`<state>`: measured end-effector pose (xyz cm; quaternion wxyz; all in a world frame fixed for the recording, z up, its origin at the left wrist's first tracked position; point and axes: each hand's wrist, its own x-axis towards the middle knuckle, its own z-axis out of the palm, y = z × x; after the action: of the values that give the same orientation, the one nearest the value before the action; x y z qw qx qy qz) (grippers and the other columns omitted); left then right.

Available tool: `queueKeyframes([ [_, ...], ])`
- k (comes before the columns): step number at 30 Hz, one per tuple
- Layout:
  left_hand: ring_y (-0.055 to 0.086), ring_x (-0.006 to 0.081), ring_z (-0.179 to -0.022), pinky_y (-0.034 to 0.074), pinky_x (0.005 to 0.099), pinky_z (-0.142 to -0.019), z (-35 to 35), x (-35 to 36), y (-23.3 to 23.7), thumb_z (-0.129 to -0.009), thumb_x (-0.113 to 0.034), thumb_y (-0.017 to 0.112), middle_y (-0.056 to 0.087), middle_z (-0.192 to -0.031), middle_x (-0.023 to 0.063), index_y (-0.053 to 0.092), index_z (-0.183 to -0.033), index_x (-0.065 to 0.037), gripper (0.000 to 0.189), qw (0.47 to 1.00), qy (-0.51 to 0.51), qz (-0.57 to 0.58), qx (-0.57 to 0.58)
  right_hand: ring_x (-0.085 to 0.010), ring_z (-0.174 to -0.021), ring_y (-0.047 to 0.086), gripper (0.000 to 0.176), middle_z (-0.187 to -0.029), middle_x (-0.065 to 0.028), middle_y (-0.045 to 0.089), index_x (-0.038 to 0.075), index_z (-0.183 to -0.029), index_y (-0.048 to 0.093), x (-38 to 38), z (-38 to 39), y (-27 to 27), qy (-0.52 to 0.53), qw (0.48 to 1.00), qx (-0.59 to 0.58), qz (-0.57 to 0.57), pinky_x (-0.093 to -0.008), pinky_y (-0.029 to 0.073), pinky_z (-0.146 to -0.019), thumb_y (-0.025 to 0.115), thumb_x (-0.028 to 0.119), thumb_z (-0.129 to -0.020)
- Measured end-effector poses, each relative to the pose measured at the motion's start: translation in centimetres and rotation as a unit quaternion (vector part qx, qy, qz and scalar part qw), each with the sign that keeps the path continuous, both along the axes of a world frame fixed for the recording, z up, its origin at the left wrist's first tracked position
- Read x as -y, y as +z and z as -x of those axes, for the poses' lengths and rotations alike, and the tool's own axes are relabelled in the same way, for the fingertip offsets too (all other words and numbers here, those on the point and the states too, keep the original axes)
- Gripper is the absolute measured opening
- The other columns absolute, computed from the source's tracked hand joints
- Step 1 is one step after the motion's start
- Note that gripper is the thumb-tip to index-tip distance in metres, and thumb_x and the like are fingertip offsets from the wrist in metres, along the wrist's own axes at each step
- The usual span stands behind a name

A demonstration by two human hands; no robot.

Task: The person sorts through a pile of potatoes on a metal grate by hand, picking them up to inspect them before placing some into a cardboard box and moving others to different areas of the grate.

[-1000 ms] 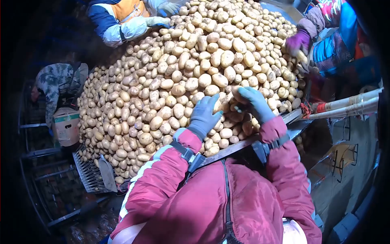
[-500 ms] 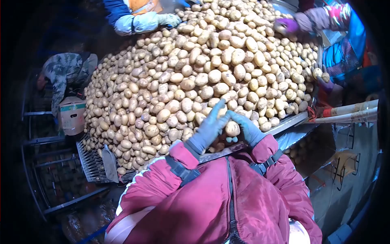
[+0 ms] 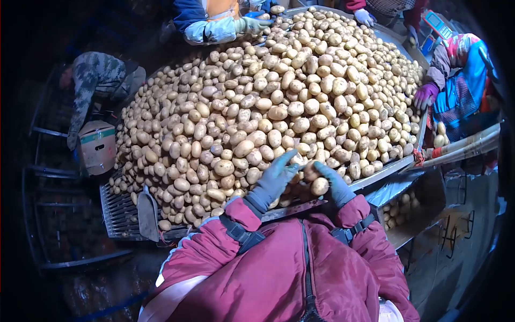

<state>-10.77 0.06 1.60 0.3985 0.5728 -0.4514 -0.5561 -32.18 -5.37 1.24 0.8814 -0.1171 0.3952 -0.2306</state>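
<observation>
A large heap of pale yellow potatoes (image 3: 236, 123) lies in front of me on a metal sorting table (image 3: 370, 180). My left hand (image 3: 272, 180), in a blue-grey glove, rests at the near edge of the heap, its fingers stretched out and apart against the potatoes. Opposite it, my gloved right hand (image 3: 336, 187) is closed around a potato (image 3: 319, 186). Another, browner potato (image 3: 311, 171) sits at its fingertips. The undersides of both hands are hidden.
Co-workers' gloved hands (image 3: 252, 24) and a purple glove (image 3: 426, 95) are at the heap's far and right edges. A cardboard box (image 3: 97, 147) stands left, near a slatted metal chute (image 3: 119, 212) and a metal plate (image 3: 147, 214). Below right, a bin (image 3: 413, 228) holds potatoes.
The view has shifted, showing more of the far right side. My right hand now has a second potato at its fingertips. The purple-gloved hand has moved down to the table's right edge.
</observation>
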Motion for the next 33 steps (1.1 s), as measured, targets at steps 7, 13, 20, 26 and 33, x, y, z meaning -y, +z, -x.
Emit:
queueKeyframes([
  [7,0.058,0.0283,-0.119,0.045,0.0391,-0.107,-11.5,1.4,1.2,-0.099,-0.017,0.061,0.062,-0.13,0.0183,0.057,-0.135,0.002,0.04,0.875,0.029,0.144,0.462,-0.0192,-0.058,0.067,0.048,-0.087,-0.0083,0.072,0.005,-0.112,0.065,-3.4,7.8,-0.3,-0.23,0.972,-0.044,-0.02,-0.0298,0.057,-0.05,0.068,0.05,-0.094],
  [13,0.049,0.0414,-0.132,0.038,0.0485,-0.113,-15.7,4.5,-1.1,-0.096,-0.031,0.065,0.053,-0.143,0.0251,0.051,-0.145,-0.005,0.057,0.82,0.034,0.199,0.536,-0.02,-0.059,0.07,0.057,-0.083,-0.0056,0.069,0.004,-0.117,0.065,-10.5,14.4,-5.2,-0.357,0.928,-0.106,-0.017,-0.0402,0.058,-0.046,0.064,0.057,-0.095],
  [20,0.05,0.0416,-0.129,0.037,0.0499,-0.111,-14.3,4.8,-0.1,-0.097,-0.034,0.064,0.055,-0.14,0.0242,0.049,-0.147,-0.009,0.058,0.805,0.054,0.186,0.56,-0.0231,-0.06,0.07,0.044,-0.085,-0.0065,0.07,0.013,-0.112,0.065,-21.8,25.5,-4.7,-0.46,0.86,-0.22,-0.03,-0.042,0.059,-0.045,0.067,0.053,-0.094],
  [26,0.048,0.0425,-0.132,0.036,0.0511,-0.112,-15.6,5.0,-1.9,-0.097,-0.036,0.063,0.052,-0.143,0.0259,0.049,-0.147,-0.009,0.059,0.791,0.057,0.206,0.573,-0.015,-0.066,0.064,0.036,-0.084,0.0027,0.067,0.023,-0.105,0.07,-30.3,32.7,-1.6,-0.577,0.688,-0.43,-0.088,-0.0347,0.056,-0.053,0.073,0.055,-0.089],
  [33,0.049,0.0419,-0.13,0.038,0.0502,-0.112,-17.4,5.5,-4.1,-0.097,-0.035,0.063,0.053,-0.142,0.0255,0.049,-0.148,-0.01,0.058,0.763,0.062,0.224,0.604,-0.0186,-0.079,0.066,0.036,-0.095,0.0009,0.068,0.024,-0.105,0.07,-36.4,37.7,-7.7,-0.564,0.717,-0.398,-0.098,-0.0442,0.057,-0.06,0.079,0.051,-0.084],
])
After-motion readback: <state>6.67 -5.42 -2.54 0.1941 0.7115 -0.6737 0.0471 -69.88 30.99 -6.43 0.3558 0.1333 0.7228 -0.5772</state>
